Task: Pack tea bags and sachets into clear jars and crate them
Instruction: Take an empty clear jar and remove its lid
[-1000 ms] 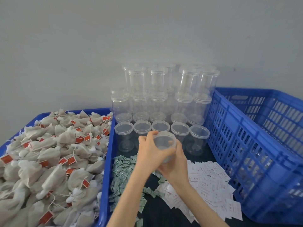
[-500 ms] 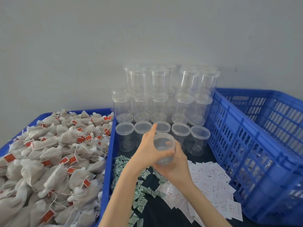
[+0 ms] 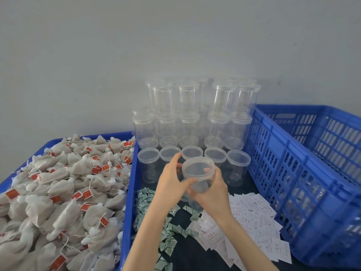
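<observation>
Blue crate (image 3: 304, 173) is being kept at right, a tea-bag heap (image 3: 58, 192) at left in a blue tray (image 3: 128, 202). Stacked jars (image 3: 195, 114) are standing at the back, w/ sachets (image 3: 254, 212) spread in front. 1 clear jar (image 3: 197, 180) is being held mid-scene above sachets: body gripped by right hand (image 3: 214, 194), lid (image 3: 198, 168) pinched by left hand (image 3: 172, 184).

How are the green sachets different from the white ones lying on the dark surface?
The green sachets are small, folded into crumpled wedge shapes, and lie scattered left of the forearms. The white sachets are larger, flat rectangles with red print, spread in an overlapping layer on the right, toward the blue crate. Both are loose paper packets on the same dark surface.
</observation>
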Tool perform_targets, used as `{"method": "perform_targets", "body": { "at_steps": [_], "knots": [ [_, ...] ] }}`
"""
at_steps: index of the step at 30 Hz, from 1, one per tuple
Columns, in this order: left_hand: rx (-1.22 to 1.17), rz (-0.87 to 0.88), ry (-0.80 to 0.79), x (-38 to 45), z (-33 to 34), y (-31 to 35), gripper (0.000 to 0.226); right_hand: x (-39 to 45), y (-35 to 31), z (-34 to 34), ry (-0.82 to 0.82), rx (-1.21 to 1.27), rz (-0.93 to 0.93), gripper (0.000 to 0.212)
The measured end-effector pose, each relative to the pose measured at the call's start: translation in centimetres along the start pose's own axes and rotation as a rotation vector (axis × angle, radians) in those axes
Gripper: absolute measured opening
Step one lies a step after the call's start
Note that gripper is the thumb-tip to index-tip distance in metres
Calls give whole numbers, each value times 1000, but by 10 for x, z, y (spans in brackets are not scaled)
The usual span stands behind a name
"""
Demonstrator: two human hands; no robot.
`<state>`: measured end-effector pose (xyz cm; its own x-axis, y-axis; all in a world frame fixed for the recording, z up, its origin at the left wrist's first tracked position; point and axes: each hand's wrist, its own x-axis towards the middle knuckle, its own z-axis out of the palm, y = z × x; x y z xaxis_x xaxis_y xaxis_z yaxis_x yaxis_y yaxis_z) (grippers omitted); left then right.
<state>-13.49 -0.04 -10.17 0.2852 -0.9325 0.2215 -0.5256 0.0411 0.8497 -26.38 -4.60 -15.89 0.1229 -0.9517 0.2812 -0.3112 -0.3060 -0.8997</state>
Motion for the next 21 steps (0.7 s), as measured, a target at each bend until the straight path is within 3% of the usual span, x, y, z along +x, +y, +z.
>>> {"method": "perform_targets", "body": {
  "at_steps": [3,8,10,15,17,19,21],
  "knots": [
    [132,6,30,7,-2,-3,101,1,3,0,-59,44,48,95],
    [-88,-21,-296,13,0,-2,98,2,2,-1,-105,113,81,96],
    [-61,-48,-204,16,-1,1,102,2,-1,0,-93,107,92,92],
    [121,-139,247,-1,32,20,94,-1,-15,12,-1,1,34,71],
    [91,-116,314,-6,39,22,98,-1,-15,14,11,-15,18,65],
    [-46,-63,146,-2,35,14,110,1,-12,11,8,-38,15,72],
    [-179,-35,-160,5,21,5,111,2,-7,5,0,-41,52,78]
  ]
}}
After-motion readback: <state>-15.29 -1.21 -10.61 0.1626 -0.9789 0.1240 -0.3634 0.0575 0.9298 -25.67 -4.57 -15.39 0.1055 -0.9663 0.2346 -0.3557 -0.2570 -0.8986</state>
